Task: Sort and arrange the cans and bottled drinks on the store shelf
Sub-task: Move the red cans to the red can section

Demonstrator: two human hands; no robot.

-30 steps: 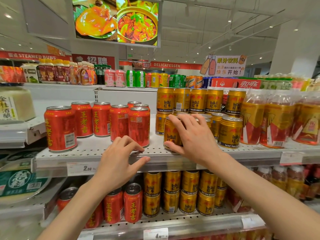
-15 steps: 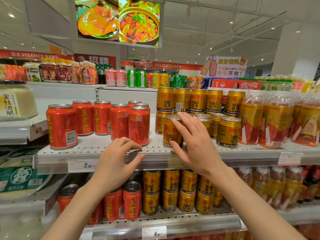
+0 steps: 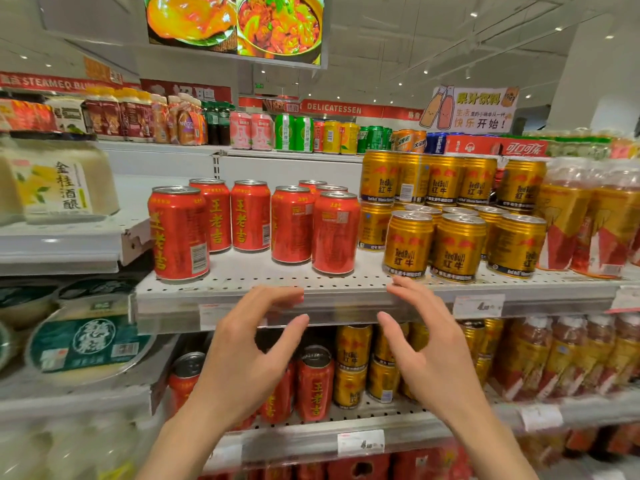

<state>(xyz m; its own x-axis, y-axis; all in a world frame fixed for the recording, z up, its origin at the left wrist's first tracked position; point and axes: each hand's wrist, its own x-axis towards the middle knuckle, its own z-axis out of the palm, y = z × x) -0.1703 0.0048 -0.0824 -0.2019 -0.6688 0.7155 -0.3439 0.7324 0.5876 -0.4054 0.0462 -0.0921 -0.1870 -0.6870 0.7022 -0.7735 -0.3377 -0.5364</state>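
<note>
Red herbal-tea cans (image 3: 292,223) stand in a loose row on the white perforated shelf (image 3: 346,292), left of centre. To their right are gold Red Bull cans (image 3: 408,244), some stacked two high at the back. Bottled drinks with gold and red labels (image 3: 588,223) fill the shelf's right end. My left hand (image 3: 249,348) and my right hand (image 3: 422,341) hover in front of the shelf edge, below the cans, fingers curled and apart, holding nothing. Neither hand touches a can.
The shelf below holds more red cans (image 3: 313,386), gold cans (image 3: 349,368) and bottles (image 3: 554,358). At left stand tubs of rice wine (image 3: 59,181) and a round packaged cake (image 3: 90,341). Assorted cans and bottles (image 3: 294,133) line the top shelf.
My right hand has let go of the front gold can and drawn back below the shelf edge. My left hand has also pulled back off the shelf. The view has moved closer.
</note>
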